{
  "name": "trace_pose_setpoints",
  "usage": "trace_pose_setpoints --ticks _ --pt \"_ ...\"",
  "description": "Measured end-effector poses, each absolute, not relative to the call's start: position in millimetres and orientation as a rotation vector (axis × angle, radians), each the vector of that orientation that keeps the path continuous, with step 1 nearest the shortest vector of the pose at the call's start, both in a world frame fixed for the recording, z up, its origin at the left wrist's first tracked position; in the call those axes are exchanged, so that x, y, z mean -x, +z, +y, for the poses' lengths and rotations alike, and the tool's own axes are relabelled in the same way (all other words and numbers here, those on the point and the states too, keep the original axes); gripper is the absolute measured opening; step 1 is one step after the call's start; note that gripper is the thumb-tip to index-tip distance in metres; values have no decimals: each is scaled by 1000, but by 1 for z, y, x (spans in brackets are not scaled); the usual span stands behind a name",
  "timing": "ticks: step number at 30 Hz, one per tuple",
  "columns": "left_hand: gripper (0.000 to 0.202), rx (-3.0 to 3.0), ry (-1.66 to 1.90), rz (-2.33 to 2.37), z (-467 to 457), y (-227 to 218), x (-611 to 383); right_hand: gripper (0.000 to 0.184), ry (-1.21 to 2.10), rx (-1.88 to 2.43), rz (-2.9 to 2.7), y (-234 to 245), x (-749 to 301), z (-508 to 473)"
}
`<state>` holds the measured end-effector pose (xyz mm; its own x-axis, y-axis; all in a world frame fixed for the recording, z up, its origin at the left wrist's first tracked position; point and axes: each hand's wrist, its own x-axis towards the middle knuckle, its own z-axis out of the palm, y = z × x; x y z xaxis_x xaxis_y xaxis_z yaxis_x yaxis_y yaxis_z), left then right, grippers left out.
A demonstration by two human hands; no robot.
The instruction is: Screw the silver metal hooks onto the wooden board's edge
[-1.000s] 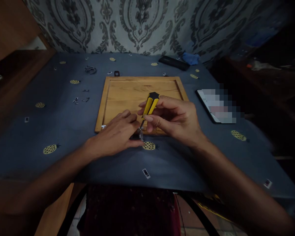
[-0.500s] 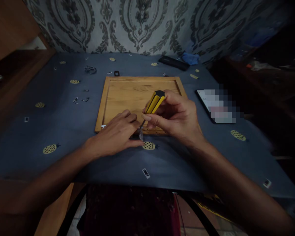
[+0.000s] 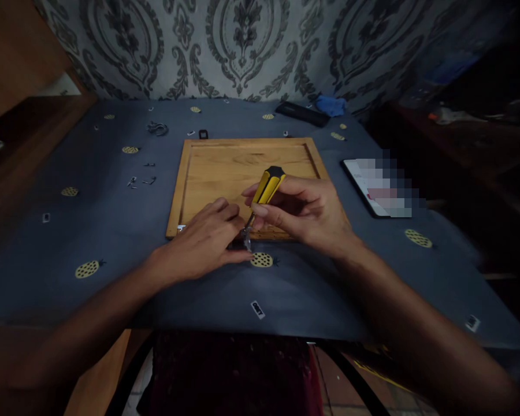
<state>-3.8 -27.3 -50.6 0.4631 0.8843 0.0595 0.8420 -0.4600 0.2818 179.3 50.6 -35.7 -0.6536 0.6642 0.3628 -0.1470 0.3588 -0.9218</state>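
Observation:
My right hand (image 3: 305, 215) is wrapped round a yellow and black screwdriver (image 3: 266, 186), its tip pointing down-left onto a small metal piece (image 3: 245, 237) at the near edge of a wooden panel (image 3: 247, 173). My left hand (image 3: 203, 242) lies over that edge, its fingers pinching the metal piece and pressing it against the wood. Most of the piece is hidden under my fingers. The panel lies flat on a dark blue cloth (image 3: 112, 231) with yellow pineapple prints.
Small screws and metal bits (image 3: 141, 181) are scattered on the cloth left of the panel. A phone (image 3: 375, 185) lies to the right. At the far edge lie a black case (image 3: 302, 113) and a blue rag (image 3: 330, 104). Patterned wallpaper stands behind.
The screwdriver handle tilted right, then came back more upright as my right hand turned it. The left hand stays on the metal piece. The view shifted slightly.

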Motion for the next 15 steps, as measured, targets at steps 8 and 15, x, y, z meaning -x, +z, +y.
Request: trace_pose_setpoints --ticks 8,15 --pt "41 -2522 309 1475 -27 -52 6 33 1309 443 -1894 -39 -179 53" --pt "45 -2510 305 1492 -28 -51 6 43 1133 569 -1841 -46 -177 52"
